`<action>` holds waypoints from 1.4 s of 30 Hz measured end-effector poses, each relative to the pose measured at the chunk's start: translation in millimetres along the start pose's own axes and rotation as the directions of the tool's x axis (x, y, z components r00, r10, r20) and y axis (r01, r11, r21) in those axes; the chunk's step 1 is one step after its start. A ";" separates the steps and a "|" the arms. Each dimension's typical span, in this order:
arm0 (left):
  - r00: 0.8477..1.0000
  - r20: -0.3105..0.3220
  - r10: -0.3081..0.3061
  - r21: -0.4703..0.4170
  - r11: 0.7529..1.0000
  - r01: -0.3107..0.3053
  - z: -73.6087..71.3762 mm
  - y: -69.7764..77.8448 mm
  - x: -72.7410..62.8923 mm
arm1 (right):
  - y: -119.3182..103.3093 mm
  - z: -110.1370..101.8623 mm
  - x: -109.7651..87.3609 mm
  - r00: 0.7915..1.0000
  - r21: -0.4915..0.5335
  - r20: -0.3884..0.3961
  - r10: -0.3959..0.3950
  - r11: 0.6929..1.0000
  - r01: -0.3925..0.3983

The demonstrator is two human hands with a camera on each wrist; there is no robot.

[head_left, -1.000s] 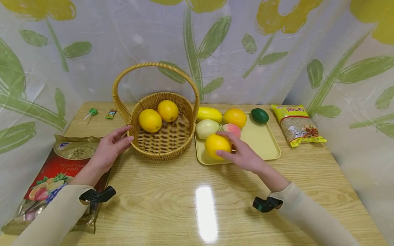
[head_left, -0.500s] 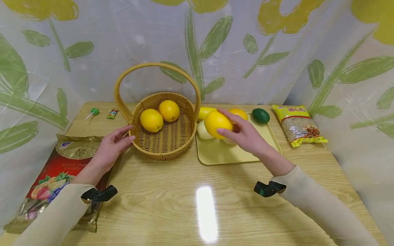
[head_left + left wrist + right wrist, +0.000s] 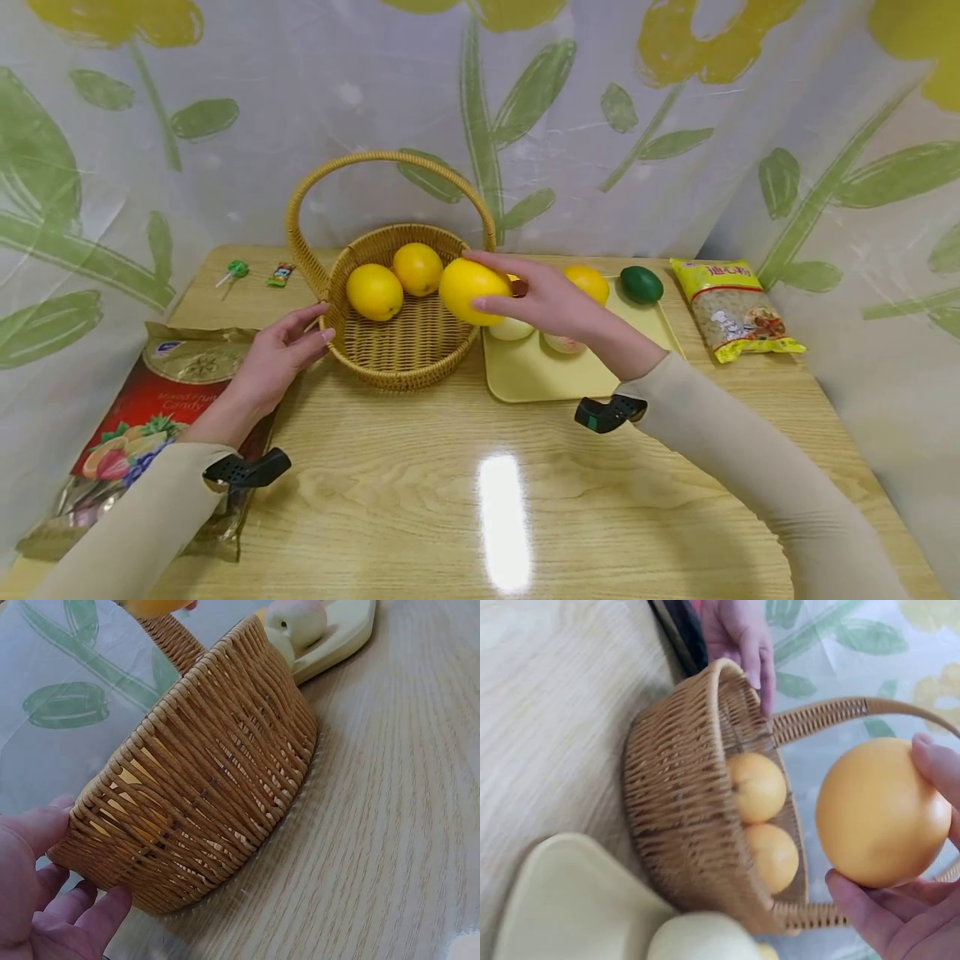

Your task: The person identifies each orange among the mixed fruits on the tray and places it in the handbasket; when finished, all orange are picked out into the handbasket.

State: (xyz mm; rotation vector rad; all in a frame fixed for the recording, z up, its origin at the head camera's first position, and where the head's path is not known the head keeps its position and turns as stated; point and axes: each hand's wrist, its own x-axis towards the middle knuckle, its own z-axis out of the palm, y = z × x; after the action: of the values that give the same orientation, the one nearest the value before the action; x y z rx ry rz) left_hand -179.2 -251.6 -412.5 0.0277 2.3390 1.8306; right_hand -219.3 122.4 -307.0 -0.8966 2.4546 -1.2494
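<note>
Orange (image 3: pixel 468 292), gripped in right hand (image 3: pixel 551 300), aloft

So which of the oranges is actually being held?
The orange gripped by the right hand. No hand holds the others: two oranges lie inside the basket, and the last orange sits on the tray.

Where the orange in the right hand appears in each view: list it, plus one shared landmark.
Head: the orange, in the right hand, is near the centre.
Left wrist: the orange is at the top edge, left of centre, cut off.
Right wrist: the orange is right of centre.
Shared landmark: the wicker basket.
</note>
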 end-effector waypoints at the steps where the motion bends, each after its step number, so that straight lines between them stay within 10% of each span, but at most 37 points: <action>1: 1.000 0.001 0.002 -0.002 1.000 -0.002 0.0 0.1 0.3 | -2.9 1.2 5.4 1.000 -0.026 0.014 -0.006 1.000 0.007; 8: 1.000 0.003 0.016 -0.018 1.000 -0.016 0.7 1.5 0.1 | -16.6 12.1 48.9 0.988 -0.222 0.149 -0.035 0.973 0.068; 20: 1.000 0.004 -0.002 -0.004 1.000 0.002 0.2 2.7 -0.6 | -13.9 31.6 114.7 0.924 -0.161 0.382 -0.018 0.983 0.086; 29: 1.000 -0.005 -0.016 0.008 1.000 0.016 0.7 4.3 -1.2 | -15.1 60.6 127.4 0.788 -0.186 0.614 0.042 0.978 0.093; 42: 1.000 -0.006 -0.006 -0.019 1.000 0.005 0.9 5.2 -2.8 | -8.7 76.7 127.0 0.756 -0.263 0.634 0.162 0.965 0.013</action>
State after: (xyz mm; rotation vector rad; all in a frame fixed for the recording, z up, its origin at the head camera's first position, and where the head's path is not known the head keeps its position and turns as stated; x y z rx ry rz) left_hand -176.7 -249.8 -407.3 0.0136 2.3231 1.8522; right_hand -279.0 -9.9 -339.0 -1.0591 2.0519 -0.4575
